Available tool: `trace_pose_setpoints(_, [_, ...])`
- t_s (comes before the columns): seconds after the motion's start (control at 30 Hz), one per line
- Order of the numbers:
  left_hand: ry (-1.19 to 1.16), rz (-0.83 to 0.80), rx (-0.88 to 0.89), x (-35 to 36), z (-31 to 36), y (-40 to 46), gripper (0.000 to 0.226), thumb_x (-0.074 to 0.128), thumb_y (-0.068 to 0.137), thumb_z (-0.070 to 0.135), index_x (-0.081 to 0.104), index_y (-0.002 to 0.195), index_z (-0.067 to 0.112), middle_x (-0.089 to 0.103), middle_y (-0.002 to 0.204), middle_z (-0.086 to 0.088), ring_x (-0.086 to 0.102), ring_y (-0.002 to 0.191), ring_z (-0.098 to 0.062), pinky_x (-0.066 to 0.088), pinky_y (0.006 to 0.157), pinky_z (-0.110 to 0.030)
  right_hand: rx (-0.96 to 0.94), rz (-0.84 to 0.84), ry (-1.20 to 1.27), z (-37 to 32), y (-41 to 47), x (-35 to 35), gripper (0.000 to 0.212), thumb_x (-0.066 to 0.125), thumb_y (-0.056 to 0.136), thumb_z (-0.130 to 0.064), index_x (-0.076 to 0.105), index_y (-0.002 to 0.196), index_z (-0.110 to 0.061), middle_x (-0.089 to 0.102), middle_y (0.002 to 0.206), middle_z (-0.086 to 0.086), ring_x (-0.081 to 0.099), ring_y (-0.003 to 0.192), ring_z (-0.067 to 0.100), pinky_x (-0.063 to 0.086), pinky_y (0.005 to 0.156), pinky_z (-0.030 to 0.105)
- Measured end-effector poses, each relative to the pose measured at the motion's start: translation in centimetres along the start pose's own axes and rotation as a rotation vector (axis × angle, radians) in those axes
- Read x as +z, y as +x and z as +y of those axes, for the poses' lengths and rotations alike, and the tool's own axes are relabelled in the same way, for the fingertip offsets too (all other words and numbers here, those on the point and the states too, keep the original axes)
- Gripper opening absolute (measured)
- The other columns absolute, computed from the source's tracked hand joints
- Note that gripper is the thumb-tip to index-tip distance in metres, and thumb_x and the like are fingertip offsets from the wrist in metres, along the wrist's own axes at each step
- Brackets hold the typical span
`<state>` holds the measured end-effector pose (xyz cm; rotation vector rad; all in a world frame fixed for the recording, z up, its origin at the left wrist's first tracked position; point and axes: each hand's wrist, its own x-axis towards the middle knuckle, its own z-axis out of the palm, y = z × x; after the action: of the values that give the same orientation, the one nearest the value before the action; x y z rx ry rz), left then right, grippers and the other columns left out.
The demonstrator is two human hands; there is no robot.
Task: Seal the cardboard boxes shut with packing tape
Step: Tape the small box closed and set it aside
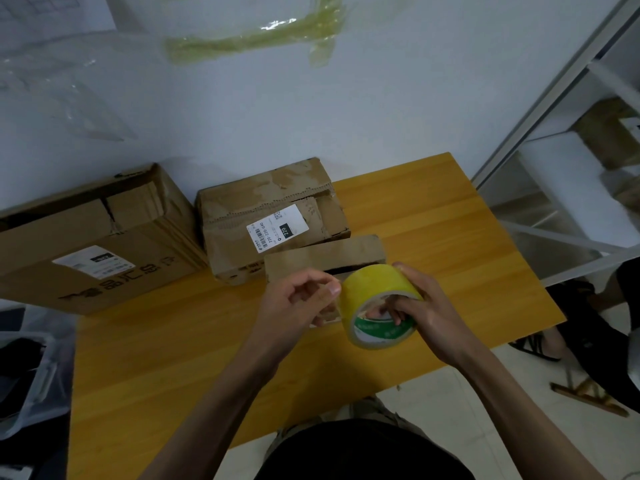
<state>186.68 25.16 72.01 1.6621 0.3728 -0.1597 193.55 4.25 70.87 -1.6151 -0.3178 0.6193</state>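
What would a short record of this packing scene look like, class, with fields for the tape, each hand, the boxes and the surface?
tape: yellow roll, held above the table
right hand: grips the roll, fingers through its core
left hand: pinches at the roll's edge
boxes: large box at left, torn labelled box in the middle, small box nearest the hands
surface: wooden table

A wooden table point(433, 216) stands beside a white metal shelf point(540, 109) (right), against a white wall point(381, 98).
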Motion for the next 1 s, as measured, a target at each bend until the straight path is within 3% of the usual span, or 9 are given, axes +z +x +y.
trace_pose_setpoints(0.13, [0.025, 0.049, 0.015, 0.0, 0.0, 0.2, 0.010, 0.070, 0.092, 0.016, 0.078, 0.093, 0.023, 0.076, 0.088, 0.009, 0.069, 0.079, -0.005, 0.052, 0.062, -0.014, -0.026, 0.016, -0.057, -0.4, 0.2, -0.2, 0.034, 0.058, 0.094, 0.006, 0.052, 0.076, -0.022, 0.051, 0.062, -0.011, 0.047, 0.058, 0.007, 0.039, 0.062, 0.018])
trace_pose_setpoints(0.23, [0.039, 0.068, 0.037, 0.0, -0.1, 0.2, 0.011, 0.074, 0.088, 0.014, 0.078, 0.089, 0.024, 0.077, 0.087, 0.010, 0.067, 0.081, -0.001, 0.049, 0.062, -0.011, -0.088, -0.007, -0.097, -0.5, 0.2, -0.5, 0.016, 0.064, 0.085, -0.023, 0.051, 0.083, -0.016, 0.052, 0.072, -0.011, 0.048, 0.062, 0.008, 0.038, 0.062, 0.020])
trace_pose_setpoints(0.3, [0.023, 0.075, 0.013, 0.0, -0.1, 0.4, 0.007, 0.074, 0.088, 0.016, 0.078, 0.089, 0.022, 0.076, 0.086, 0.009, 0.066, 0.081, 0.000, 0.049, 0.061, -0.012, -0.109, -0.023, -0.134, -0.5, 0.3, -0.9, 0.013, 0.061, 0.081, -0.036, 0.055, 0.088, -0.027, 0.053, 0.079, -0.010, 0.051, 0.068, 0.011, 0.040, 0.062, 0.023])
trace_pose_setpoints(0.4, [0.008, 0.025, -0.056, -0.1, 0.0, 0.8, 0.006, 0.073, 0.088, 0.024, 0.076, 0.091, 0.021, 0.074, 0.090, 0.007, 0.066, 0.084, -0.003, 0.050, 0.063, -0.015, -0.153, -0.072, -0.155, -0.5, 0.4, -1.3, 0.016, 0.059, 0.081, -0.033, 0.055, 0.084, -0.049, 0.054, 0.082, -0.016, 0.051, 0.069, 0.005, 0.038, 0.062, 0.017])
trace_pose_setpoints(0.6, [0.012, -0.193, -0.118, -0.5, 0.9, 1.6, 0.011, 0.072, 0.086, 0.030, 0.073, 0.090, 0.020, 0.071, 0.092, 0.002, 0.066, 0.086, -0.012, 0.055, 0.074, -0.024, -0.178, -0.091, -0.186, -0.2, 0.8, -1.8, 0.022, 0.060, 0.090, -0.025, 0.052, 0.085, -0.045, 0.049, 0.081, -0.014, 0.044, 0.068, 0.006, 0.033, 0.062, 0.016])
trace_pose_setpoints(0.7, [0.054, -0.260, -0.060, -0.6, 1.0, 1.9, 0.016, 0.070, 0.090, 0.028, 0.068, 0.091, 0.012, 0.063, 0.099, -0.001, 0.062, 0.084, -0.007, 0.053, 0.071, -0.020, -0.186, -0.086, -0.197, 0.1, 1.0, -2.0, 0.032, 0.060, 0.092, -0.017, 0.051, 0.085, -0.047, 0.049, 0.082, -0.017, 0.043, 0.068, 0.004, 0.033, 0.063, 0.014])
trace_pose_setpoints(0.8, [0.083, -0.285, 0.046, -0.5, 1.3, 2.0, 0.018, 0.068, 0.088, 0.032, 0.066, 0.085, 0.015, 0.057, 0.103, 0.003, 0.058, 0.089, -0.005, 0.051, 0.077, -0.019, -0.174, -0.080, -0.130, 0.5, 1.0, -2.0, 0.017, 0.059, 0.089, -0.025, 0.052, 0.087, -0.040, 0.050, 0.082, -0.016, 0.045, 0.069, 0.005, 0.034, 0.064, 0.015])
trace_pose_setpoints(0.87, [0.101, -0.286, 0.115, -0.2, 1.3, 2.1, 0.017, 0.065, 0.088, 0.032, 0.065, 0.084, 0.015, 0.057, 0.102, 0.005, 0.057, 0.092, -0.008, 0.048, 0.080, -0.025, -0.143, -0.059, -0.064, 1.1, 1.0, -2.0, 0.017, 0.062, 0.086, -0.019, 0.053, 0.085, -0.033, 0.051, 0.081, -0.015, 0.049, 0.071, 0.009, 0.037, 0.066, 0.020])
trace_pose_setpoints(1.0, [0.052, -0.284, 0.178, 0.6, 1.3, 2.1, 0.016, 0.063, 0.091, 0.028, 0.064, 0.085, 0.014, 0.058, 0.101, 0.000, 0.056, 0.090, -0.010, 0.045, 0.078, -0.023, -0.058, -0.004, 0.077, 2.0, 1.2, -1.5, 0.020, 0.067, 0.073, -0.023, 0.058, 0.089, -0.014, 0.056, 0.087, 0.007, 0.057, 0.084, 0.030, 0.043, 0.073, 0.036])
